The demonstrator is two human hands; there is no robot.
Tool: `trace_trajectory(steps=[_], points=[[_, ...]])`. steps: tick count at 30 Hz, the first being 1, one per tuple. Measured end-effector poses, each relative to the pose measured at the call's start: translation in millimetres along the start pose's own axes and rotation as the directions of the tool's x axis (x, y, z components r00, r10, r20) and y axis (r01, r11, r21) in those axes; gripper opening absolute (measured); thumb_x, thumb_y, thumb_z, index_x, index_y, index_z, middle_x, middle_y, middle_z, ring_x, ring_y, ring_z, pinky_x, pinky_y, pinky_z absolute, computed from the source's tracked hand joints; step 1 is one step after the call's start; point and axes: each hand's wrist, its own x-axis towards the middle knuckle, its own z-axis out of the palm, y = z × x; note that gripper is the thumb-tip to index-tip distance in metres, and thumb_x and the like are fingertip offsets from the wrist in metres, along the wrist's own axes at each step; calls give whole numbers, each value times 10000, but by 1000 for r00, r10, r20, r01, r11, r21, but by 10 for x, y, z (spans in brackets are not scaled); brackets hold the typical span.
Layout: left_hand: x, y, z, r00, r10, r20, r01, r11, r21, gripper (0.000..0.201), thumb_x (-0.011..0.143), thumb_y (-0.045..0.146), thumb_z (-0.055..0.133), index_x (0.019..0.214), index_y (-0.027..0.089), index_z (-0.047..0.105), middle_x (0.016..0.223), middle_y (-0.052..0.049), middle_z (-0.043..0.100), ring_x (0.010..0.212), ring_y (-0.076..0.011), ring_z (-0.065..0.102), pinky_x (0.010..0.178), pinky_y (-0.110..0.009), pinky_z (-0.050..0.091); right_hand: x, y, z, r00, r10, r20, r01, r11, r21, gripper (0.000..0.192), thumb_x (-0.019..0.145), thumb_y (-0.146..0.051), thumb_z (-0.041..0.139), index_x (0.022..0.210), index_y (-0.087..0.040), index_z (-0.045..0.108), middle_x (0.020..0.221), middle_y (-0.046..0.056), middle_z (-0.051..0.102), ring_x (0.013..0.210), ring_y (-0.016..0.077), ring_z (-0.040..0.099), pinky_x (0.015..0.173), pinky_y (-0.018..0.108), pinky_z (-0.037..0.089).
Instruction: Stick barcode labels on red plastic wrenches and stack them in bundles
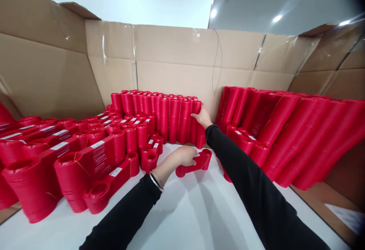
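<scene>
Nearest the viewer, two black sleeves run out over a white table; a thin bracelet sits at the left wrist.

The left hand lies curled over a small red plastic piece flat on the table, between the two arms; the fingers are closed down on its upper face, pressing it to the surface. Whether the thumb wraps beneath cannot be told.

Further out, the right hand is set against the right end of a standing row of stacked red pieces; the fingers are spread flat on the outermost column, not pinching anything; the palm bears sideways on the stack.

To the left, banded bundles of the same pieces lie on their sides, some with white labels; to the right, long leaning stacks rest toward the back; cardboard walls close the bench on three sides.

Judgement on the handling: the standing row looks liable to topple at its free end; keep the right palm broad and low on the column, pushing level; hold the loose piece flat by its middle so it slides without catching on neighbouring stacks; avoid leaning a sleeve on the right-hand stacks.
</scene>
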Motion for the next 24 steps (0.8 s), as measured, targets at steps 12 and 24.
trace_trajectory(steps=[12,24], points=[[24,-25,35,999,-4,47,4,1000,-7,251,897,354,567,1011,133,606,967,-53,639,836,-164,623,757,-349,528,62,-16,-116,984,161,-71,-123,921,370,205,926,-289,562,1043,-124,598,929,37,640,720,127,630,618,278,549],[8,-22,69,999,4,-46,-9,994,-107,206,852,326,599,913,131,624,873,-53,655,758,-167,625,704,-334,513,-719,17,-820,977,193,-93,-59,657,751,282,623,-289,806,725,-204,558,727,-10,678,735,156,682,810,316,569]])
